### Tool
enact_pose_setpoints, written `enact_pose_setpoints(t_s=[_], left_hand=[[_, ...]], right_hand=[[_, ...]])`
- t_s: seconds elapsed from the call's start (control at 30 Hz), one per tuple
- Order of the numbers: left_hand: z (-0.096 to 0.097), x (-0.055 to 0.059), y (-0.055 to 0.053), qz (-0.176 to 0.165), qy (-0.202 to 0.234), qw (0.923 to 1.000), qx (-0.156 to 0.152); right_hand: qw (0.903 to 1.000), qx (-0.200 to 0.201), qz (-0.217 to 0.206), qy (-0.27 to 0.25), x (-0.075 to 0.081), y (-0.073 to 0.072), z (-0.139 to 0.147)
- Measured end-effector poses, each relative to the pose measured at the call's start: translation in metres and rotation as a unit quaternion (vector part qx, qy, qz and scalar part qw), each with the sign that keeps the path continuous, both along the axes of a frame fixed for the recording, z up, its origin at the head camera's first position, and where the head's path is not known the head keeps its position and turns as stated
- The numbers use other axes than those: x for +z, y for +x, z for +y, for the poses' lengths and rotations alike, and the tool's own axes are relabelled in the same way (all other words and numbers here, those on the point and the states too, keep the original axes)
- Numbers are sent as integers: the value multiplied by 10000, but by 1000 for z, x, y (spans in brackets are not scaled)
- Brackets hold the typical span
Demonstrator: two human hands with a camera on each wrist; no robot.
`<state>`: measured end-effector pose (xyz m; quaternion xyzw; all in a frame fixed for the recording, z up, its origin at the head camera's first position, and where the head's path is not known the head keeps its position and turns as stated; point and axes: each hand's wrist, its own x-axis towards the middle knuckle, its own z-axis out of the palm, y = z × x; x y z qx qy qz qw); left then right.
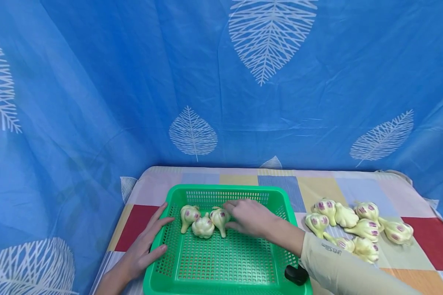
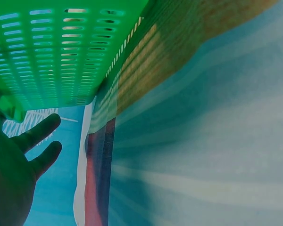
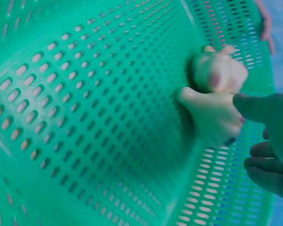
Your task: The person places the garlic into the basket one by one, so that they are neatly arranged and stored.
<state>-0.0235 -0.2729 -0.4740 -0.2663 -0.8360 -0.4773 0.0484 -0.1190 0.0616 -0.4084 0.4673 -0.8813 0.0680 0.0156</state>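
In the head view, three garlic bulbs, a left one (image 1: 189, 215), a middle one (image 1: 203, 226) and a right one (image 1: 219, 218), lie close together in a green plastic basket (image 1: 229, 187). My right hand (image 1: 250, 217) reaches into it, thumb and fingertips right beside the right bulb. The right wrist view shows the thumb (image 3: 257, 107) overlapping that blurred garlic bulb (image 3: 211, 117), the other fingers bent and apart from it. My left hand (image 1: 144, 246) lies along the basket's left rim with its fingers spread; two straight fingers show in the left wrist view.
Several more garlic bulbs (image 1: 365, 229) lie in a loose pile on the checked tablecloth (image 1: 313, 186), right of the basket. A black device (image 1: 296, 274) overlaps the basket's right rim. A blue curtain (image 1: 221, 94) with white leaves hangs behind the table.
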Motion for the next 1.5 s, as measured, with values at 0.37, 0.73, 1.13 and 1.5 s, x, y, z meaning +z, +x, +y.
enact_pose_setpoints(t_s=[0.37,0.73,1.13,1.5], left_hand=[[0,-1,0,-14,-51,10000,-21],[0,0,-1,-55,-8,10000,-35],[0,1,-1,-171,-5,9999,-16],[0,1,-1,-170,-82,9998,15]], right_hand=[[9964,117,-761,-341,36,1,39],[9922,-406,-740,-922,40,9,80],[9811,-1408,-562,-1202,18,24,135],[9538,-2311,-713,-1780,-17,55,184]])
